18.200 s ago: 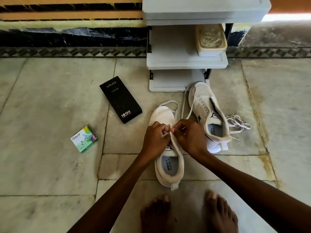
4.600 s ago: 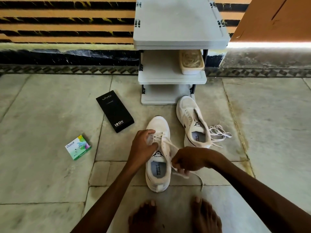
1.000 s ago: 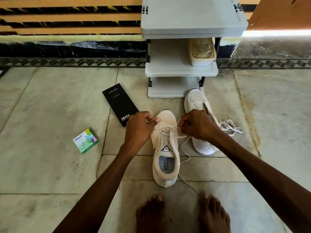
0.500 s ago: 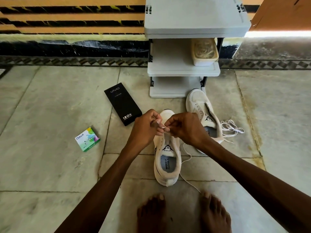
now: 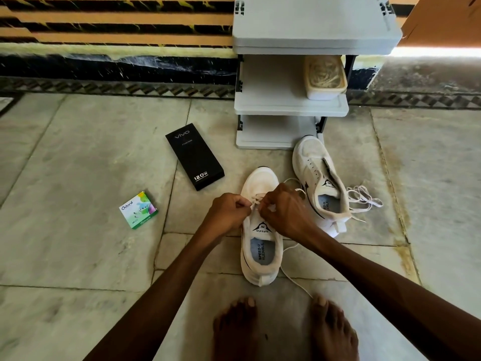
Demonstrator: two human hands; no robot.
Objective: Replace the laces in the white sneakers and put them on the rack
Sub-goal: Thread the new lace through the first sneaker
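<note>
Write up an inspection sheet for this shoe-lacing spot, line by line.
Surface: stained grey-green stone slab floor.
Job's things: near white sneaker partly laced, its white lace trailing on the floor; second white sneaker unlaced by the grey plastic rack, a loose lace bundle at its right.
Clutter: black oblong carton; small green-and-white box; beige tub of tangled cord on the rack's middle shelf.
Hands: left hand and right hand both pinch the lace above the near sneaker.
Cables: nothing seen.
Surroundings: orange-and-black striped wall; two bare feet.

My left forearm [image 5: 166, 282] and right forearm [image 5: 377, 277] are bare all the way to the frame's edge. My left hand [image 5: 229, 212] and right hand [image 5: 283, 212] are bare too. My left foot [image 5: 234, 332] and right foot [image 5: 333, 332] are bare, with short, pale toenails.
</note>
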